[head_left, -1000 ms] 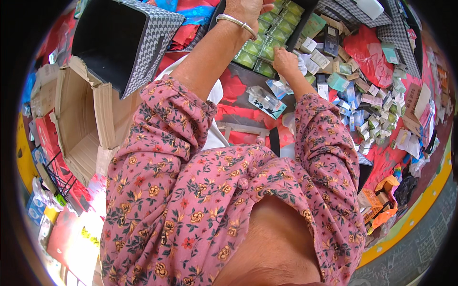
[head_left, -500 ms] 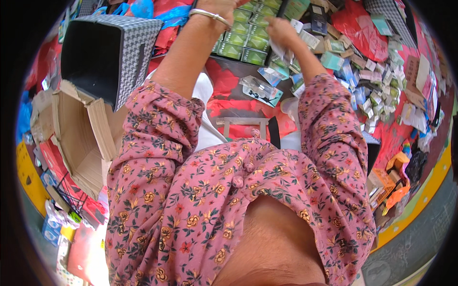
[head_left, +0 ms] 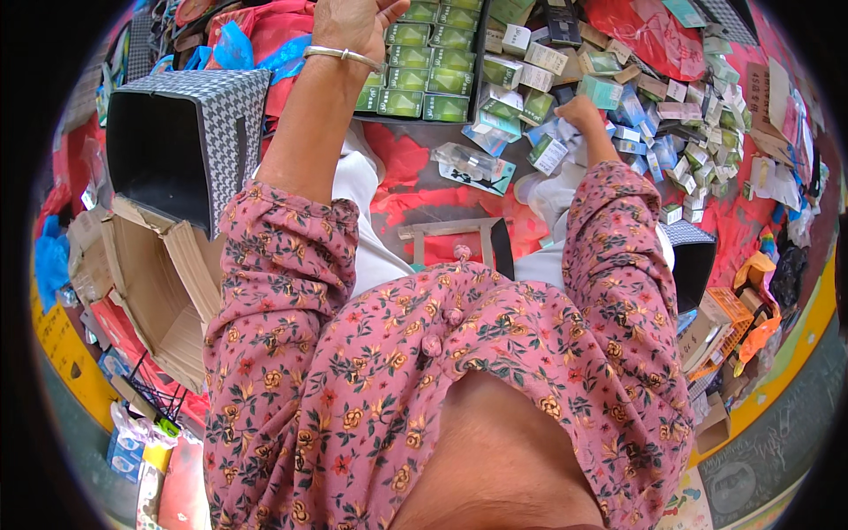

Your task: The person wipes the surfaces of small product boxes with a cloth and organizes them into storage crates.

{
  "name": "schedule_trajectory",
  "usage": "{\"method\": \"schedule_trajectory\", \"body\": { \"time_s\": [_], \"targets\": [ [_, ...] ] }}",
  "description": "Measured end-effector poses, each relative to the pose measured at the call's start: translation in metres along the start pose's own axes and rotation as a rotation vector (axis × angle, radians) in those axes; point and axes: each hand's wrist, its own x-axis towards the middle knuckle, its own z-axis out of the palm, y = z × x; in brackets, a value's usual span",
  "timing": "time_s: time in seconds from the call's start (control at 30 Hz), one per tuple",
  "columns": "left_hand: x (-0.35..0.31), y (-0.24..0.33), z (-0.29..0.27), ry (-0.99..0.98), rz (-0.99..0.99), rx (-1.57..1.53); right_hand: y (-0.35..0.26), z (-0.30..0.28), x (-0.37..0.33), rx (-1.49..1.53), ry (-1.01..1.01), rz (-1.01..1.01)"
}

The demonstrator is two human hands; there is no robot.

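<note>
My left hand point(head_left: 353, 22) is at the top edge, wearing a silver bangle point(head_left: 344, 56). It is partly cut off, with its visible fingers apart and nothing seen in them. Just right of it lies a dark-rimmed tray point(head_left: 478, 66) holding rows of small green-and-white boxes point(head_left: 450, 81). My right hand point(head_left: 579, 112) is right of the tray, low over a heap of small cartons. Its fingers are curled, and what they hold, if anything, is hidden. A white-and-blue carton point(head_left: 548, 155) lies just below that hand. Nearer me is a clear blister pack with a teal card point(head_left: 474, 168).
More small boxes point(head_left: 707, 163) spread to the right over red plastic sheeting. At the left stand a black-lined checked bin point(head_left: 238, 132) and an open cardboard box point(head_left: 190, 274). An orange basket point(head_left: 729, 322) is at the lower right. A wooden frame point(head_left: 455, 228) lies between my legs.
My right hand has moved right and nearer me, away from the tray to the carton heap. My left hand has shifted left, off the green boxes. The view has shifted slightly.
</note>
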Motion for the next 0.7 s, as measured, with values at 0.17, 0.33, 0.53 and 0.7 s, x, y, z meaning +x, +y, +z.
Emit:
{"method": "schedule_trajectory", "body": {
  "time_s": [0.17,0.33,0.53,0.7],
  "targets": [
    [0.002,-0.001,0.002,-0.024,-0.017,-0.002,-0.036,0.02,-0.014,0.178,0.035,0.227],
    [-0.001,-0.001,0.007,-0.013,-0.021,0.019,-0.061,0.008,-0.01,0.217,0.201,0.152],
    [-0.002,0.002,0.006,-0.005,-0.018,0.007,-0.099,-0.017,-0.019,0.248,0.496,0.049],
    [-0.004,0.007,0.006,-0.025,0.046,-0.019,-0.174,-0.055,-0.042,0.245,0.426,-0.49]
  ]
}}
